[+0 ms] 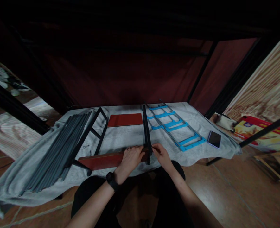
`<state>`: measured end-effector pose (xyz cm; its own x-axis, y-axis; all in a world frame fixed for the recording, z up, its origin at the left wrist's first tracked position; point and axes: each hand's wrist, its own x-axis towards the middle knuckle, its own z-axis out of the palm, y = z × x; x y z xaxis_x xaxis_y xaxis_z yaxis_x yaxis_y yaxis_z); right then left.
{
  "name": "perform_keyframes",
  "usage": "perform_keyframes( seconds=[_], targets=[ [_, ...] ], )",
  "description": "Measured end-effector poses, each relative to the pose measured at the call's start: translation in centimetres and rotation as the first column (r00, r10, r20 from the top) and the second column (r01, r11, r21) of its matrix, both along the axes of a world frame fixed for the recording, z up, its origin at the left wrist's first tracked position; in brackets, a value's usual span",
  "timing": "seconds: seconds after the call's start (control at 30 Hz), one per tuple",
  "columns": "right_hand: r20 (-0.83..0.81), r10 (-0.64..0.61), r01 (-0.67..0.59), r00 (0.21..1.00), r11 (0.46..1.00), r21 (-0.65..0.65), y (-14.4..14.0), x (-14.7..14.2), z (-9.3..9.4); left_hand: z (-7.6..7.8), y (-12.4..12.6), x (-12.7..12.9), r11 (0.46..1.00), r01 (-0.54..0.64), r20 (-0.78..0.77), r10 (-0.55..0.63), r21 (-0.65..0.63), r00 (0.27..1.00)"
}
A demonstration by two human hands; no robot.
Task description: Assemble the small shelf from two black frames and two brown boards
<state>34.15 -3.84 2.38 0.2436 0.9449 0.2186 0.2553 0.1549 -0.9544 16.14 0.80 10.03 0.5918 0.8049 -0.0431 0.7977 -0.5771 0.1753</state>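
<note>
My left hand (pixel 131 158), with a black watch on its wrist, is closed over the right end of a long reddish-brown board (pixel 99 161). That board runs between two black metal frames, the left one (pixel 83 142) ladder-shaped and the right one (pixel 146 126) seen nearly edge-on. At the near end of the right frame, my right hand (pixel 162 154) has its fingers pinched against the outer side; whatever they hold is too small or hidden to tell. A shorter reddish-brown board (pixel 125 120) lies flat on the cloth between the frames, farther from me.
Grey metal tubes (pixel 59 148) lie bundled at the left on a grey cloth (pixel 121 137). Blue plastic and grey metal racks (pixel 175 125) and a phone (pixel 214 139) lie at the right. Dark bars of a larger structure (pixel 201 71) stand around, and a red-yellow box (pixel 256 133) sits beyond.
</note>
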Motion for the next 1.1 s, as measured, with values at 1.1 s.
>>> perform_keyframes(
  seconds=[1.1],
  targets=[
    [0.675,0.101,-0.131,0.731,0.991,-0.006,1.7,-5.6,3.9,-4.3,2.7,-27.2,0.590,-0.514,0.694,0.719,-0.622,-0.015]
  ],
)
